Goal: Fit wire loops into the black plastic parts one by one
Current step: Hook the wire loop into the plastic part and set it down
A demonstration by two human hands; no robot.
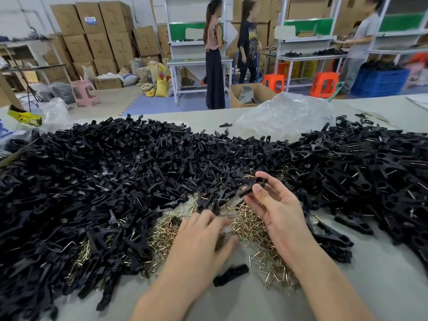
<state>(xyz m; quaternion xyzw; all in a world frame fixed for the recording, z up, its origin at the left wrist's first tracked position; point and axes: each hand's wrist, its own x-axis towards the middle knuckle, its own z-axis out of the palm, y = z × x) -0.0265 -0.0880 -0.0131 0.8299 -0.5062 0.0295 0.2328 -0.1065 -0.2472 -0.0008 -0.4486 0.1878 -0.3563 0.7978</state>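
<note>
My two hands at the pile of wire loops (250, 225), one black part held up.

The grey table (382, 286) lies under the pile. The heap of black plastic parts (104, 177) wraps round the pile's left, far and right sides, and a clear plastic bag (284, 114) sits well behind the pile. My left hand (203, 237) rests palm down on the pile's near left part; its fingers are blurred, so I cannot tell whether they pinch a loop. My right hand (278, 209) hangs over the pile's far right part, thumb and fingertips pinching a black part (252, 185). A loose black piece (230, 274) lies just beside the pile's near edge.
</note>
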